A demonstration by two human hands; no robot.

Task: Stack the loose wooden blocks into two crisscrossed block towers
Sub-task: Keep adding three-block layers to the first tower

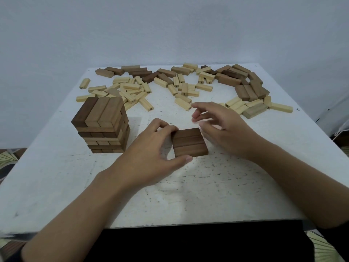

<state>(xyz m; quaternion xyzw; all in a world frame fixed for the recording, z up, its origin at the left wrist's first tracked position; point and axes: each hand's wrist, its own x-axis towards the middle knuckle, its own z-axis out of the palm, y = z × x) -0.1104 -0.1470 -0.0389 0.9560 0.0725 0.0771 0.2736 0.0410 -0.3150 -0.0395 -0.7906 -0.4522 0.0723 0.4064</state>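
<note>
A crisscrossed tower of brown blocks (103, 125), several layers high, stands at the left of the white table (188, 195). In the middle lies a flat layer of three dark brown blocks (189, 141) side by side. My left hand (151, 154) cups its left edge, thumb at the near corner and fingers at the far corner. My right hand (219, 125) hovers just right of the layer, fingers spread and blurred, holding nothing. Loose pale blocks (132, 91) and loose brown blocks (245, 82) lie scattered across the far half of the table.
A pale wall rises behind the table. The table's near edge runs across the bottom of the view, with dark clothing below it. Patterned floor covering (7, 157) shows at both sides.
</note>
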